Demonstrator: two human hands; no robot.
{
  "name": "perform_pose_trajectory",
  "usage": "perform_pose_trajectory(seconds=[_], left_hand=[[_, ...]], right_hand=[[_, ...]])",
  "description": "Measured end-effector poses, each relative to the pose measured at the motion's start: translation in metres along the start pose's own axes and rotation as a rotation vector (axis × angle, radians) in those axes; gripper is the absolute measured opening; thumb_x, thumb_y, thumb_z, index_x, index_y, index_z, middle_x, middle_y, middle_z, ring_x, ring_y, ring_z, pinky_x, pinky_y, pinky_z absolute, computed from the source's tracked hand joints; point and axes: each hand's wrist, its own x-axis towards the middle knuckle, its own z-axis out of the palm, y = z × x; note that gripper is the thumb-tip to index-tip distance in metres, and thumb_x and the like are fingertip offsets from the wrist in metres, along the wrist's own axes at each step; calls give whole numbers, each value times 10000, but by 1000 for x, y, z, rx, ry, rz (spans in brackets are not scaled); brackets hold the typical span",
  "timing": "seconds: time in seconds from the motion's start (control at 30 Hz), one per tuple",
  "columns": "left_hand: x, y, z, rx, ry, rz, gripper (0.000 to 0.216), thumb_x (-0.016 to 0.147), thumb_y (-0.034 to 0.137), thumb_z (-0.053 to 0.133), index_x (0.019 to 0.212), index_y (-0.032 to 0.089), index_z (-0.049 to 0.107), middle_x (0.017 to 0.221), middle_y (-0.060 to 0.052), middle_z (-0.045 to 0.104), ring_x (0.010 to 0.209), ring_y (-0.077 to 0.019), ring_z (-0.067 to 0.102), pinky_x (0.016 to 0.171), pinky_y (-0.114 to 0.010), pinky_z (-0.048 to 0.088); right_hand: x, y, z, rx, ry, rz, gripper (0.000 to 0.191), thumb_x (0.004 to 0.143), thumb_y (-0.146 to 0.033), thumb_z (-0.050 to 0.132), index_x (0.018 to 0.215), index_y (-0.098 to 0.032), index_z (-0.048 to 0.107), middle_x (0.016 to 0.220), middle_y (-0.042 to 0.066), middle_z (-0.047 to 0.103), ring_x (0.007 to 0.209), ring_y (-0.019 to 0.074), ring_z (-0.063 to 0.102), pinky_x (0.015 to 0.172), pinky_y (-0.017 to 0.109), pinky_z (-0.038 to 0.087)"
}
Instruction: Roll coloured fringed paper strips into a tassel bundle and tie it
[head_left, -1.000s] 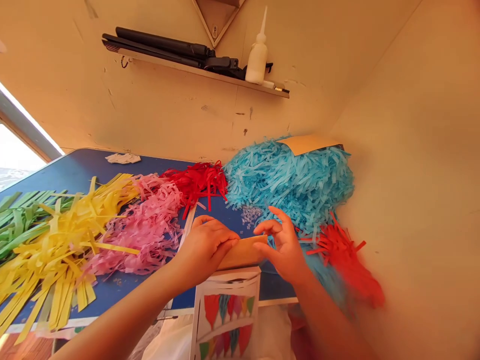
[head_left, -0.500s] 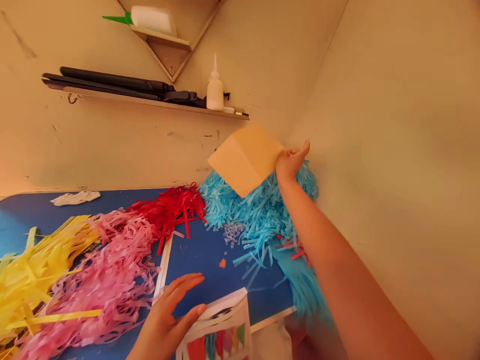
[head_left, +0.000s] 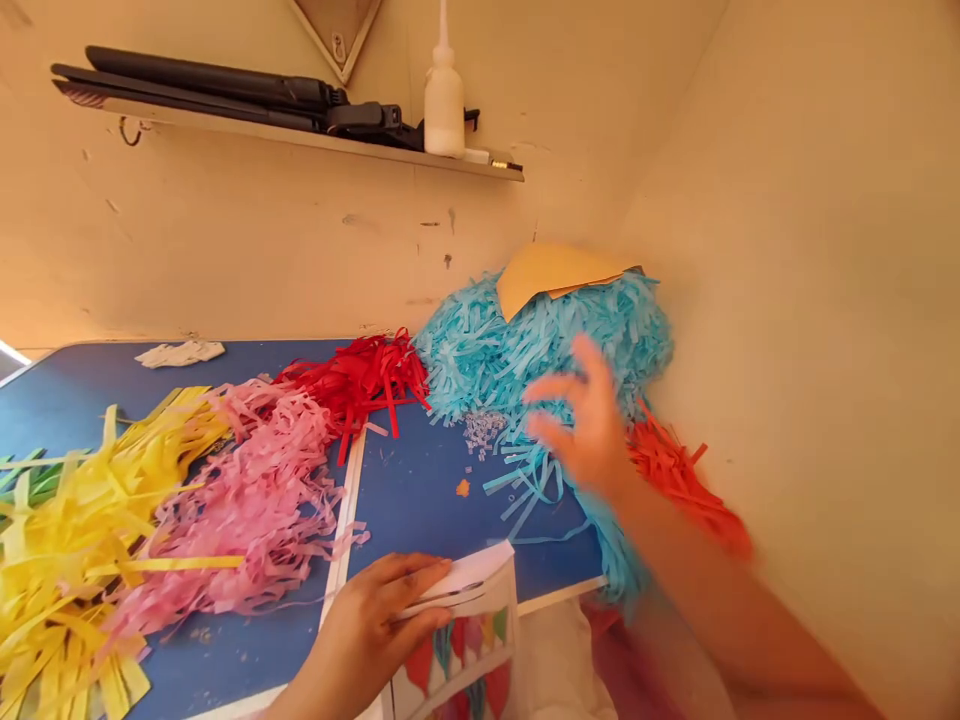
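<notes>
My left hand (head_left: 375, 618) is closed on the top edge of a white packet (head_left: 487, 572) at the table's front, thumb in front and fingers behind. Colourful tassels show through the packet's clear front. In front of a large heap of light blue paper fringe (head_left: 472, 345), my right hand (head_left: 589, 432) is in the air, blurred, its fingers apart and holding nothing. A yellow-orange paper sheet (head_left: 559, 272) lies bent over the top of the blue heap, touching neither hand. Small clear beads (head_left: 484, 430) and an orange scrap (head_left: 463, 488) lie on the blue table (head_left: 420, 500).
Red fringe (head_left: 367, 375), pink fringe (head_left: 255, 490) and yellow fringe (head_left: 82, 550) spread leftward. More red-orange fringe (head_left: 686, 480) hangs by the right wall. A wall shelf (head_left: 300, 138) carries a black hair straightener (head_left: 217, 90) and a white nozzle bottle (head_left: 444, 110).
My right hand has let go of the yellow-orange sheet, now on the blue heap, and come down towards me. My left hand has closed on the packet. The view has tilted down.
</notes>
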Motion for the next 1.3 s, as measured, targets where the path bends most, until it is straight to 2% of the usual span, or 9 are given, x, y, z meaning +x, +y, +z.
perform_pose_trajectory(seconds=[0.07,0.1,0.23,0.4,0.67,0.93,1.03,1.17,1.3], left_hand=[[-3,4,0,7,-7,14,297,905,391,651,1186,310,706,969,-31,779,794,-137,747,699,-173,600],[-4,7,0,5,-16,28,294,918,376,636,1198,311,697,966,-30,777,783,-137,743,689,-181,602],[-9,28,-2,5,-27,105,275,960,283,580,1219,295,671,965,-32,774,773,-134,733,689,-202,604],[-17,55,-6,19,-5,168,264,960,219,567,1206,235,661,1022,-58,769,847,-123,745,727,-156,601],[-38,73,-7,83,-8,192,289,911,235,643,1196,247,686,1090,-59,771,889,-173,764,777,-193,622],[-40,90,-4,119,60,188,242,913,213,631,1137,234,720,1055,-57,782,860,-161,767,760,-186,623],[-34,96,-9,178,128,174,203,924,232,619,1085,225,743,1020,-51,790,829,-151,769,756,-176,618],[-38,97,-12,277,233,79,208,918,247,627,1087,228,747,1047,-48,782,839,-161,767,775,-204,624],[-55,91,2,329,276,15,234,934,229,602,1130,249,728,1102,-38,766,904,-178,759,835,-258,625]], right_hand=[[-80,-12,29,246,-361,98,1087,796,-508,788,1578,-298,63,1109,80,721,1246,301,563,1046,539,429],[-112,-16,41,333,-398,141,1124,771,-525,803,1577,-321,47,1095,71,734,1242,302,570,1038,547,438],[-176,-27,64,495,-151,334,875,882,-343,746,1556,-362,188,900,32,766,997,257,693,878,475,553],[-185,-40,58,652,1,300,977,800,-295,832,1543,-398,205,904,17,752,925,239,705,814,425,571],[-205,-50,55,835,57,484,1188,622,-305,945,1541,-358,194,840,-1,730,835,222,688,725,350,547],[-205,-59,50,806,62,472,1202,657,-343,920,1561,-345,127,841,1,728,882,257,698,836,425,522],[-194,-61,36,650,112,390,1193,640,-483,907,1559,-320,164,1051,66,712,1102,290,630,997,481,434],[-190,-89,17,416,392,298,793,613,-509,909,1314,-323,588,1389,85,519,1330,318,425,1125,469,296],[-203,-120,42,954,366,596,288,656,-420,891,818,-253,722,937,47,695,936,236,633,865,361,473]])
